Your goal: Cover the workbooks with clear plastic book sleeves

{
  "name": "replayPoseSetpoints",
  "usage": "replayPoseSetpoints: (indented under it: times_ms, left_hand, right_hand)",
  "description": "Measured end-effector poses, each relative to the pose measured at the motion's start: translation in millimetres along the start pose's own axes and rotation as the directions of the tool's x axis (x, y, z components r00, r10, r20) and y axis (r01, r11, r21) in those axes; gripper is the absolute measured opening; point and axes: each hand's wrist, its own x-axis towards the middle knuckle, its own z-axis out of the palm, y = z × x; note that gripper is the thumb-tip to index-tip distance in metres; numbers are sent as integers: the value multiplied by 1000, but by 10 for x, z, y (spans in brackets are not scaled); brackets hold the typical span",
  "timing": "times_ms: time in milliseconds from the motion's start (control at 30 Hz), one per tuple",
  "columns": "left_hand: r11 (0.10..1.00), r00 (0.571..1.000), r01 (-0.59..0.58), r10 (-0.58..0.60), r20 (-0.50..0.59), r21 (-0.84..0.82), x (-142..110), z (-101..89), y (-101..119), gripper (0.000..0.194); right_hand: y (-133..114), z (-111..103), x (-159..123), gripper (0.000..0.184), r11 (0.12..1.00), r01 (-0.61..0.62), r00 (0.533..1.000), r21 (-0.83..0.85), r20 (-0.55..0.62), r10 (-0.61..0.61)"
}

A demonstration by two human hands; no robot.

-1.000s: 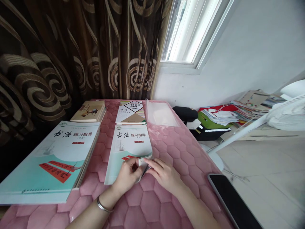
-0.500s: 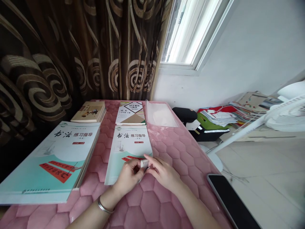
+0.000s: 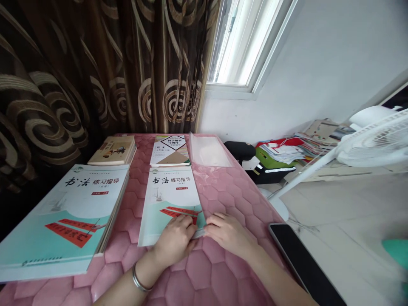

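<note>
In the head view, a calligraphy workbook [image 3: 165,199] with a white and teal cover and red strips lies on the pink table in front of me. My left hand [image 3: 177,233] presses down over its lower right part, fingers curled and thumb at the bottom edge. At the same corner, my right hand [image 3: 225,231] pinches the edge with bunched fingertips. A thin pale sliver of the corner shows between the hands. The fingertips partly hide what they grip.
Left stands a stack topped by a matching workbook [image 3: 73,212], with a tan book [image 3: 112,149] behind it. A language workbook [image 3: 170,150] and a clear plastic sheet [image 3: 210,151] lie at the back. A phone [image 3: 302,259] rests at the right edge, near a white fan [image 3: 372,140].
The lifted pale corner between my fingers has gone down flat. My left hand has rolled palm-down over the cover, and my right hand has closed its spread fingers at the edge. The view shifted slightly.
</note>
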Motion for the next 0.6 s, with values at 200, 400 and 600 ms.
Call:
replayPoseSetpoints:
  times_ms: [200,400,600]
  left_hand:
    - [974,993,-116,108,54,196,26,17,23,8]
    - [992,995,-90,87,37,90,19,33,-1,9]
    - [971,999,14,-4,43,-240,-1,-42,-78,11]
  right_hand:
    - [-58,-46,-169,10,989,-94,988,114,132,79]
    - [-228,110,-110,14,931,-236,972,278,71,226]
    - [-207,366,-83,14,895,-239,961,377,-44,275]
